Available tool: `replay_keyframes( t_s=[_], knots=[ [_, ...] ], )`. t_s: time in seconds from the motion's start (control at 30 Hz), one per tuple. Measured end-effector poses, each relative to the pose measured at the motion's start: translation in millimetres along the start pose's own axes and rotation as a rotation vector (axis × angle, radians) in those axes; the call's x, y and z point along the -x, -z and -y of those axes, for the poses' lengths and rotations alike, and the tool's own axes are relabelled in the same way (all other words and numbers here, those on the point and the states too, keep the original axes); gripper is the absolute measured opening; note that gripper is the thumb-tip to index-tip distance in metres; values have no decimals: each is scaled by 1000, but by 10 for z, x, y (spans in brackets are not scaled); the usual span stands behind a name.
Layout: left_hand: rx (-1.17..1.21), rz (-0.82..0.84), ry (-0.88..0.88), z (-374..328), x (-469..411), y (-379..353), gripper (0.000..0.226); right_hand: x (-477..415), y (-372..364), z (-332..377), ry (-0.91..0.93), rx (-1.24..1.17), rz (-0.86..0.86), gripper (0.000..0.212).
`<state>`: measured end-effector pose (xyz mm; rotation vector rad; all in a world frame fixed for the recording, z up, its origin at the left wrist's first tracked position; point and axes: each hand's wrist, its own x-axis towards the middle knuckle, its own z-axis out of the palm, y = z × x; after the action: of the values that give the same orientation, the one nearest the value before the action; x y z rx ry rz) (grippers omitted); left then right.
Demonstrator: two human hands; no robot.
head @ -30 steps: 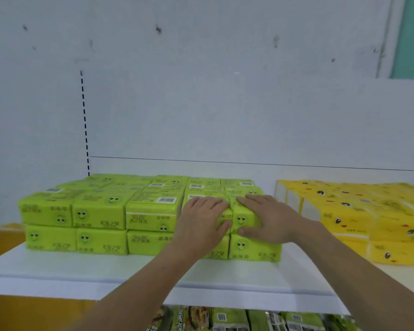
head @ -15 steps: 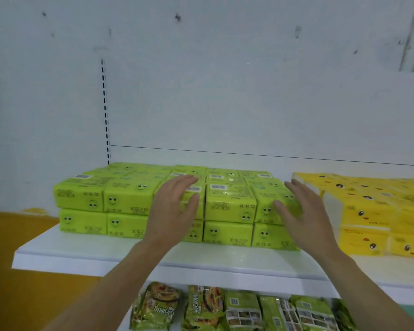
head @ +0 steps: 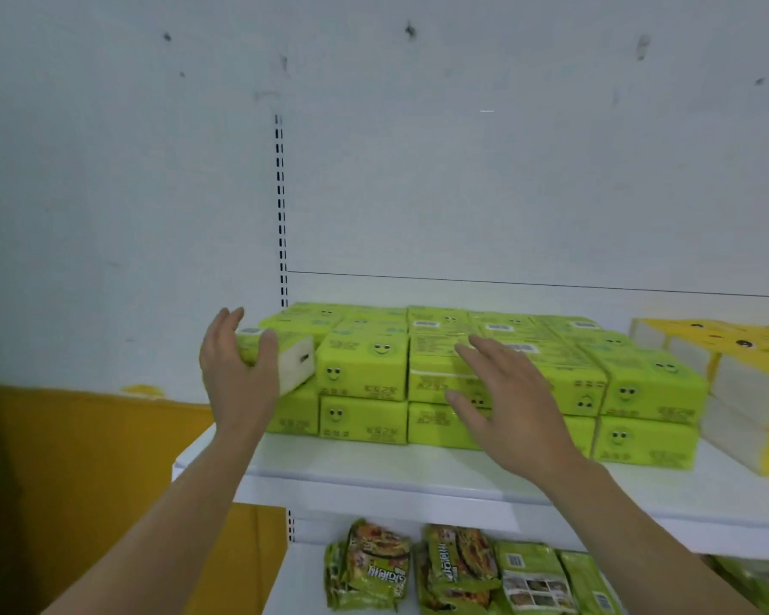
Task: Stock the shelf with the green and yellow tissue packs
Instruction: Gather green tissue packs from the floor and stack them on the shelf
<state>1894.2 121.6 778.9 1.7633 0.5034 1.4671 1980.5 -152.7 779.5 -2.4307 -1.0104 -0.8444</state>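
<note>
**L hand on end pack, R hand wide over green stack**

From my feed: L hand (head: 236,375) grips the end pack (head: 290,361), thumb on its near side, fingers curled round the far side. That pack sits at the left end of the top layer, skewed w/ its white end face toward me, one corner resting on the pack below. R hand (head: 507,401) is wide, fingers straight and spread, in front of the middle of the green tissue packs (head: 640,388); can't tell if it's touching them. Green packs lie two layers high, several rows deep, on the white shelf (head: 374,472). Yellow tissue packs (head: 738,361) are stacked just beside them at the right. Snack packets (head: 374,565) stand on the shelf below.
</note>
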Motion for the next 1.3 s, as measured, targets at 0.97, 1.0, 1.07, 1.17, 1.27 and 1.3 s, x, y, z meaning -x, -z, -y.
replay_keyframes(
  t_s=[0.97,1.0,1.07,1.17,1.27,1.3],
  knots=[
    [-657,416,-243,85,99,217,54,-166,-173,439,79,176,1,61],
    [-701,392,-248,74,119,191,56,-189,-185,468,80,163,22,63],
    [-748,361,-267,35,133,114,63,-238,-233,517,83,147,37,64],
    [-769,382,-290,-71,168,20,83,-240,-342,580,102,180,81,61],
    [-653,340,-270,-80,109,96,69,-212,-392,574,116,209,48,58],
    [-553,273,-246,-51,68,171,64,-208,-384,569,113,210,27,57]
  ],
)
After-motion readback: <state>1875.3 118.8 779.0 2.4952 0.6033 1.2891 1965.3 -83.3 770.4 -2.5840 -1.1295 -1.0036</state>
